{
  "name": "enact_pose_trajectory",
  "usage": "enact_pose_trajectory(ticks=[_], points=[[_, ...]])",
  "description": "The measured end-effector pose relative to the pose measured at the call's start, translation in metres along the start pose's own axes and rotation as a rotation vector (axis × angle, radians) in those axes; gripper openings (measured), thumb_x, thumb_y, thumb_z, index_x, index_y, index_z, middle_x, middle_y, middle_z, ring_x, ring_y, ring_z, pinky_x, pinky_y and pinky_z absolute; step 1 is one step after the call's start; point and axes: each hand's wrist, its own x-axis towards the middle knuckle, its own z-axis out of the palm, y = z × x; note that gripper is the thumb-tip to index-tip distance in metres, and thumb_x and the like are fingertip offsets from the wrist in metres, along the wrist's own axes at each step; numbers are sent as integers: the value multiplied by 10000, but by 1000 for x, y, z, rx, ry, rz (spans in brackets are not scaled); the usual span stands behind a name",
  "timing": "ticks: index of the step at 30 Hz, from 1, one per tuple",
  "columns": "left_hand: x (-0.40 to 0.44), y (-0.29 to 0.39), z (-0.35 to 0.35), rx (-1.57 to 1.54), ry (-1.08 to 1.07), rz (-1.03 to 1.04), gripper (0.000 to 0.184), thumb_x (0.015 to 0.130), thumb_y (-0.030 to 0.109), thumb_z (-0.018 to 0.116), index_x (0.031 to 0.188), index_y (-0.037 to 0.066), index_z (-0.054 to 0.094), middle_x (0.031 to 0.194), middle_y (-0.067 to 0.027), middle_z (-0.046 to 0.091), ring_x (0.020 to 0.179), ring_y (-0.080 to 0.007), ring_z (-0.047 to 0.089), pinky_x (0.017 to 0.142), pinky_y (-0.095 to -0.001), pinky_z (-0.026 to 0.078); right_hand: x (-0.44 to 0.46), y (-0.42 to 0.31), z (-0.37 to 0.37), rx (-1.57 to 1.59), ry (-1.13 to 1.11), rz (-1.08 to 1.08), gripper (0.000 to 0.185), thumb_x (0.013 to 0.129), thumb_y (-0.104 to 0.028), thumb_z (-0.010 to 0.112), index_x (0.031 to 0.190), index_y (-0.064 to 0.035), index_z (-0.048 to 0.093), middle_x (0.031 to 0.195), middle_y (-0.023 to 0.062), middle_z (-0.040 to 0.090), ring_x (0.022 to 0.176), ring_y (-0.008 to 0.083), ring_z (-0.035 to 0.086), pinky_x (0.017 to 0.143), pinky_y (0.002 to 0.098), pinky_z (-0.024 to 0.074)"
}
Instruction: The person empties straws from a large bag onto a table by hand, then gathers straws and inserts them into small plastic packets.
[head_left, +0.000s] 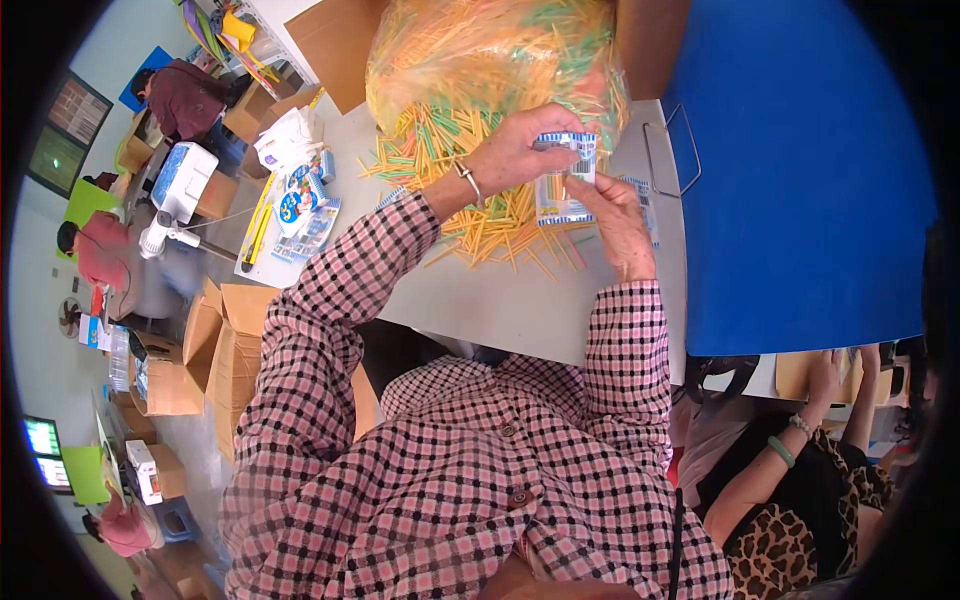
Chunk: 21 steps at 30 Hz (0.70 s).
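My left hand [525, 150], with a metal bracelet at the wrist, pinches the upper part of a small clear packet [567, 208] with blue-and-white edges. My right hand [615, 222] grips the same packet from the right side, thumb on its face. Some thin coloured sticks show through the packet's film. Under and beside my hands lies a loose heap of thin yellow, orange and green sticks [505, 235]. Behind it stands a big clear plastic bag [480, 55] full of the same sticks. More flat packets [645, 200] lie on the table, partly hidden by my right hand.
At the left, blue-and-white packets [300, 205] and a yellow-black cutter [258, 225] lie on the white table [480, 315]. A blue panel [800, 180] borders the right, beside a wire stand [685, 150]. Cardboard boxes [240, 340] stand lower left. A co-worker's arm [760, 480] shows lower right.
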Motion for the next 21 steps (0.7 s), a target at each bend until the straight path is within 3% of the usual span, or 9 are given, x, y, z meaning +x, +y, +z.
enact_pose_trajectory(ticks=[3,5,8,12,14,16,17,19,21], points=[[-4,-1,1,34,-16,1,288,809,66,621,1082,44,532,999,-16,578,913,-85,542,804,-231,447,-3,-8,1,-52,-1,13,228,824,-174,641,1006,-37,654,864,2,651,784,50,549,797,219,402],[-7,-1,2,-105,15,-34,276,814,80,624,1074,39,539,985,-18,576,919,-83,537,806,-229,444,-8,-8,-2,-76,1,26,230,824,-180,643,1003,-35,655,856,0,650,776,49,548,796,216,401],[-17,4,-6,-192,51,-47,255,821,96,626,1057,36,551,975,-18,575,918,-81,534,804,-227,442,-11,-8,-14,-253,272,3,237,837,-191,627,1002,-23,650,892,19,637,832,76,543,805,227,402],[-59,4,-52,-106,94,-89,208,832,119,621,1015,32,577,975,-19,575,906,-83,533,793,-228,443,-12,-5,-57,-265,108,54,281,835,-224,626,1013,-7,635,969,43,603,924,107,520,832,251,399],[-87,-1,-82,-2,98,-145,193,836,124,617,999,27,585,982,-23,576,901,-88,534,790,-229,445,-8,14,-85,-624,59,15,314,813,-218,635,1030,8,613,1020,80,584,963,163,518,838,289,409],[-116,-10,-107,295,89,-414,215,818,159,639,973,17,593,958,-41,588,865,-116,544,778,-232,441,-7,19,-79,-796,27,-17,333,802,-215,640,1039,15,602,1046,98,574,982,191,517,841,309,413],[-128,-12,-111,301,96,-419,215,818,159,639,973,17,593,958,-41,588,865,-116,544,778,-232,441,-9,14,-65,-1072,137,14,339,787,-205,646,1039,17,596,1050,117,571,972,220,522,834,327,417],[-150,-20,-110,634,33,-486,294,766,198,681,982,21,592,911,-69,597,831,-180,558,754,-269,451,-12,5,-43,-1625,377,77,356,757,-186,658,1038,20,583,1057,153,565,953,278,531,820,363,424],[-166,-48,-103,754,114,-421,312,749,206,690,986,27,592,900,-72,599,825,-197,559,748,-285,452,-11,8,-36,-1614,402,-45,351,749,-175,660,1033,16,582,1056,164,563,950,298,528,810,376,426]])
